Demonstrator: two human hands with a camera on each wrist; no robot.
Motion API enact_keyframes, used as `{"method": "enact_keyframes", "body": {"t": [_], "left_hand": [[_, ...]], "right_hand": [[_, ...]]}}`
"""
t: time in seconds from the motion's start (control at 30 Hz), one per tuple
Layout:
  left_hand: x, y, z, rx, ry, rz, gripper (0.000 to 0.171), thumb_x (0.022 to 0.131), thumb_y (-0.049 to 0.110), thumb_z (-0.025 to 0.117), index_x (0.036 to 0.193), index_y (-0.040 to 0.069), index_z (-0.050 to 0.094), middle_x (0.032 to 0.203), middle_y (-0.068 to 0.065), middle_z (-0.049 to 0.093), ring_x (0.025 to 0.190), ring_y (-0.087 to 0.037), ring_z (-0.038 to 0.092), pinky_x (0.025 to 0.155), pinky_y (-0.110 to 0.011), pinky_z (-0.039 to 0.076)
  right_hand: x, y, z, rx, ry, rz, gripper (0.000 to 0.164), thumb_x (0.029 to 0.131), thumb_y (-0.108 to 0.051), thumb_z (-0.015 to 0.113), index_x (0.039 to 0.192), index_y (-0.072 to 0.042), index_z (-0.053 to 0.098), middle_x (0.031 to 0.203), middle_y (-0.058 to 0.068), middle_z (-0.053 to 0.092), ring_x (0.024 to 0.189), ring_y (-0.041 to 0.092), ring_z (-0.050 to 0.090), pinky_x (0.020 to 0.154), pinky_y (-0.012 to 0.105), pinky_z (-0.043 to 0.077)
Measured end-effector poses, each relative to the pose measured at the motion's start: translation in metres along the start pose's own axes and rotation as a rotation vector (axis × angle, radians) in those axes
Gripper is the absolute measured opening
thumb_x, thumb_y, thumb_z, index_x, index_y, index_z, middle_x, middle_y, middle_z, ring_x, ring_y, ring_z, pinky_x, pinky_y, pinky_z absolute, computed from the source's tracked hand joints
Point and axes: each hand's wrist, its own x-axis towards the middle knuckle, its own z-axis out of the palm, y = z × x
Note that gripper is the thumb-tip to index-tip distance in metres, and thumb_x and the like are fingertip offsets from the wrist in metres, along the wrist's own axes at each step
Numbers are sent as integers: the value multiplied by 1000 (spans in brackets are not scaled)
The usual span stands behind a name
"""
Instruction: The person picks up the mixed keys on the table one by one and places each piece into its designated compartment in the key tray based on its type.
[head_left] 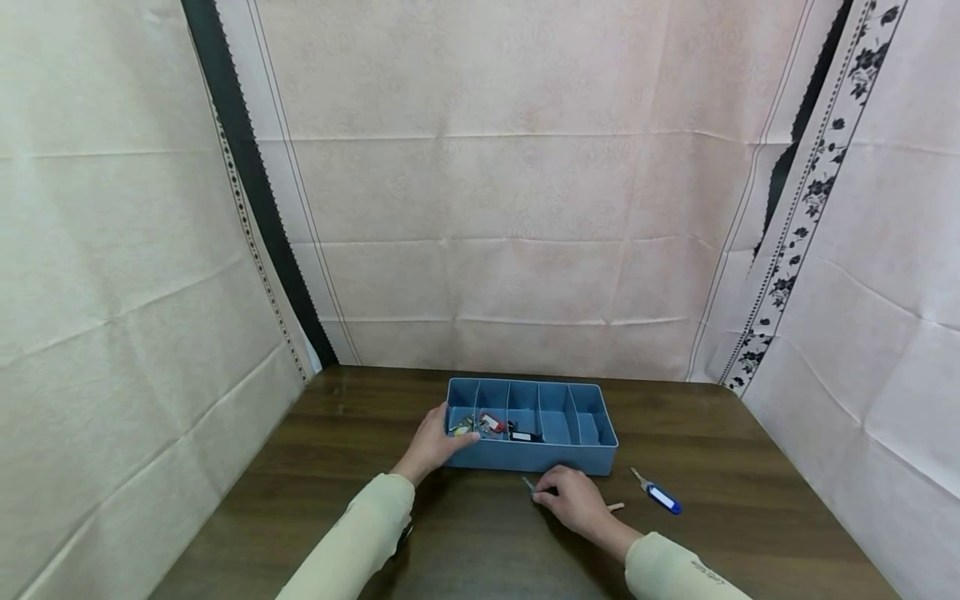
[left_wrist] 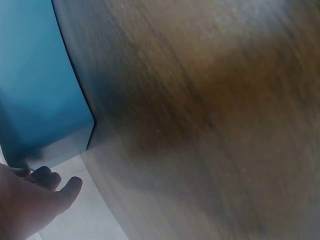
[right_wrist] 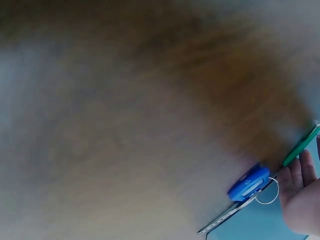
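Left hand (head_left: 433, 443) is wrapped round the near left corner of the blue plastic divider tray (head_left: 592, 457), thumb over the rim and fingers against the outer wall, so that's a proper hold on the tray. From the left wrist view you get the tray's blue wall (left_wrist: 35, 90) up close and the fingertips (left_wrist: 70, 187) curled near its bottom corner, with the dark wood-grain table (left_wrist: 210, 125) filling the rest.

Right hand (head_left: 573, 498) is palm down on the table just in front of the tray, fingers bunched together over something small at its tips. A thin greenish bit (head_left: 528, 484) pokes out on the tray side of the fingers. The right wrist view shows a green stick-like piece (right_wrist: 300, 146) by the fingers (right_wrist: 295, 180), plus a blue-tagged key with a metal ring (right_wrist: 248, 183). It looks like a narrow pinch, but I can't tell for sure if it's actually gripping or only touching.

Both forearms come in from the bottom in pale cream sleeves (head_left: 352, 542), elbows bent, hands fairly close together.

Another blue-tagged key (head_left: 660, 495) lies on the table to the right of the right hand, apart from it. Tray has 5 compartments, and the left 2 hold a jumble of small keys and tags (head_left: 487, 425).
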Motion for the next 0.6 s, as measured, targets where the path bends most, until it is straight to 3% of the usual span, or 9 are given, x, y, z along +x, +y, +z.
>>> {"method": "enact_keyframes", "body": {"t": [0.23,0.6], "left_hand": [[0,0,0,9,-1,7,102,83,54,75,157,6,23,157,-18,29,140,-40,33,110,-60,30],[-1,0,0,8,-1,11,100,83,53,75,157,8,24,157,-17,31,139,-40,35,109,-60,31]], "right_hand": [[-1,1,0,10,30,-33,11,85,-15,77,76,-21,74,87,-10,64,86,13,62,78,39,51],[-4,-8,-11,90,78,23,7,88,-16,76,82,-20,77,88,-14,64,89,11,62,81,36,52]]}}
